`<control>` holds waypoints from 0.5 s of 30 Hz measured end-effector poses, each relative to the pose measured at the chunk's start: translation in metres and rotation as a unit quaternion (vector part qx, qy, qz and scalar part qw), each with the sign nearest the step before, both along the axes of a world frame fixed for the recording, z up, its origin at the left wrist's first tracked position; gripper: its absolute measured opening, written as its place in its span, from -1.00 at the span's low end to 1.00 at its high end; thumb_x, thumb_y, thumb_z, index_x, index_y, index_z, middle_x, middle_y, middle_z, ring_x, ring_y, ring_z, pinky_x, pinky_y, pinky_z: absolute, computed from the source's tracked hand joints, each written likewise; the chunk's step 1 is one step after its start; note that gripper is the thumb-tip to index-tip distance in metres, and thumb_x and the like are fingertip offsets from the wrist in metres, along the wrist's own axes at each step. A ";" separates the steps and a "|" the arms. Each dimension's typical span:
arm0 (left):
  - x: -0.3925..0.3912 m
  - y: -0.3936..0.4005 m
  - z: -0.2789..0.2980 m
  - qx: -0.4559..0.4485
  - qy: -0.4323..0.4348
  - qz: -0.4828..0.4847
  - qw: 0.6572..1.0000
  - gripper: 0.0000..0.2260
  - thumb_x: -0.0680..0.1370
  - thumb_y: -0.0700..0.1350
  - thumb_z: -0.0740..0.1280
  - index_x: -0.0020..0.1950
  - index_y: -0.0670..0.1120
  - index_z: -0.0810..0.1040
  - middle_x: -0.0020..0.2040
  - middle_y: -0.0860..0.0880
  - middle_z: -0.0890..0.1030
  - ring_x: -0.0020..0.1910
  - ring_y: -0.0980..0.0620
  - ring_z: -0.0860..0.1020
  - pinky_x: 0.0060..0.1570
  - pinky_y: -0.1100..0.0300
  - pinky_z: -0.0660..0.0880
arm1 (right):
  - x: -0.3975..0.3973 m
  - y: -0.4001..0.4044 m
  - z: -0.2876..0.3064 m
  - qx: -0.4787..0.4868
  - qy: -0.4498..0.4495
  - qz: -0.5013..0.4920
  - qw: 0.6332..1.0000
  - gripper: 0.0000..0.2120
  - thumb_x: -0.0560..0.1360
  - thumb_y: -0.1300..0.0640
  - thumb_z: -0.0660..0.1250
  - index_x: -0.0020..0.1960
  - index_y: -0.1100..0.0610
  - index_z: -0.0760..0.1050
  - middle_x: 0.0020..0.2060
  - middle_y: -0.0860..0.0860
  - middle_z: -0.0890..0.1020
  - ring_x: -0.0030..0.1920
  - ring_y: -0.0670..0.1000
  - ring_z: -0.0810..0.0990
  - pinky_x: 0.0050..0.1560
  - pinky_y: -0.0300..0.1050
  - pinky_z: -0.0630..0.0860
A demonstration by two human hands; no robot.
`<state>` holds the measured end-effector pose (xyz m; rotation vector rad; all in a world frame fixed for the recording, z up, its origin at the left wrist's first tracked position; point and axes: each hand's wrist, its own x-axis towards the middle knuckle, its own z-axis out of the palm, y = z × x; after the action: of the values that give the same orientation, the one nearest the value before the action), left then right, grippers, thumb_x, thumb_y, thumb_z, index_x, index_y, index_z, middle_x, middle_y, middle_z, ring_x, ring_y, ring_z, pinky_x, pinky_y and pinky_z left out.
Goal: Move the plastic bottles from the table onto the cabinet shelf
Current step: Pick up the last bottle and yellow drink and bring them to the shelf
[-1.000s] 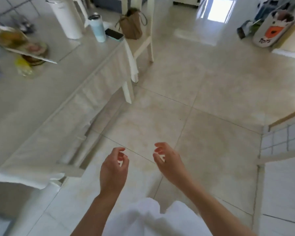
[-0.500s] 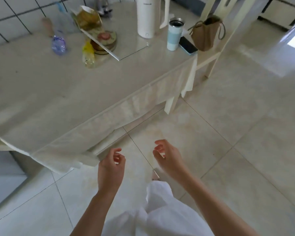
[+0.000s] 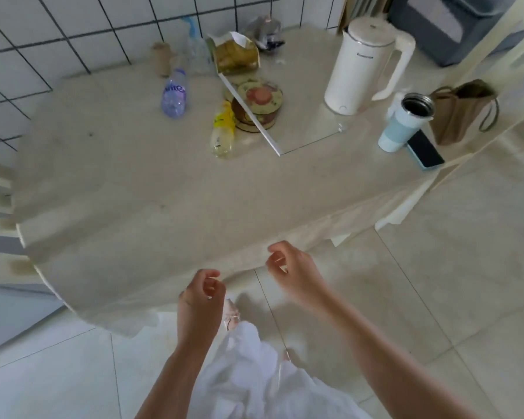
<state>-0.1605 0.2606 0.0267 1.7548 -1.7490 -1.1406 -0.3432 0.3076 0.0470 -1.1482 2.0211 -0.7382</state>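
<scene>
I judge the purple-labelled bottle and yellow-labelled bottle light, thin-walled, crushable, best taken mid-body; left hand and right hand hang loosely curled, grip released.

A single head-worn view looks steeply down and forward from a standing person's height, close over the near edge of the bench. It faces a tiled wall behind, with floor at right.
</scene>
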 end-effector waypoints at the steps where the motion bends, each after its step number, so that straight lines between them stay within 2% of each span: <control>1: 0.002 -0.018 -0.004 0.004 0.003 0.003 1.000 -0.85 0.51 -0.24 0.33 -0.03 0.00 0.58 -0.24 0.13 0.62 -0.17 0.14 0.59 -0.23 0.32 0.40 | 0.000 -0.018 -0.003 0.001 0.002 -0.003 1.000 -0.73 0.54 0.14 0.29 0.21 0.17 0.50 0.00 0.03 0.64 0.00 0.02 0.61 0.07 -0.11 0.50; 3: 0.006 -0.054 -0.010 0.003 -0.001 0.004 1.000 -0.86 0.51 -0.25 0.33 -0.02 -0.05 0.60 -0.25 0.13 0.61 -0.20 0.17 0.57 -0.23 0.26 0.39 | 0.002 -0.049 -0.007 0.003 0.001 -0.014 1.000 -0.75 0.53 0.15 0.30 0.19 0.17 0.51 -0.02 0.03 0.64 -0.02 0.02 0.62 0.06 -0.10 0.52; 6: 0.013 -0.110 -0.012 -0.008 -0.013 0.009 1.000 -0.87 0.50 -0.25 0.34 -0.03 -0.05 0.61 -0.27 0.15 0.60 -0.24 0.25 0.54 -0.26 0.32 0.36 | 0.003 -0.092 -0.010 0.012 -0.008 -0.023 1.000 -0.75 0.52 0.15 0.31 0.18 0.17 0.52 -0.05 0.04 0.65 -0.05 0.03 0.64 0.05 -0.09 0.54; 11: 0.014 -0.200 -0.011 -0.015 -0.017 0.013 1.000 -0.88 0.49 -0.26 0.36 -0.03 -0.11 0.63 -0.26 -0.01 0.63 -0.20 -0.04 0.60 -0.15 0.23 0.41 | -0.003 -0.162 -0.013 0.020 -0.018 -0.060 0.998 -0.76 0.51 0.20 0.33 0.16 0.21 0.53 -0.15 0.01 0.61 -0.10 0.09 0.64 -0.02 -0.10 0.52; 15: 0.004 -0.259 -0.008 -0.024 -0.039 0.009 0.999 -0.89 0.48 -0.23 0.37 -0.04 -0.09 0.64 -0.24 -0.04 0.65 -0.22 -0.04 0.59 -0.19 0.23 0.38 | -0.023 -0.214 -0.011 0.031 -0.015 -0.091 0.995 -0.73 0.50 0.16 0.33 0.19 0.16 0.51 -0.15 -0.03 0.59 -0.11 0.06 0.63 -0.17 -0.18 0.48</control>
<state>-0.1561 0.0020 0.0189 1.8034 -1.7876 -1.0269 -0.3659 0.0938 0.0361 -0.9215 2.1271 -0.7700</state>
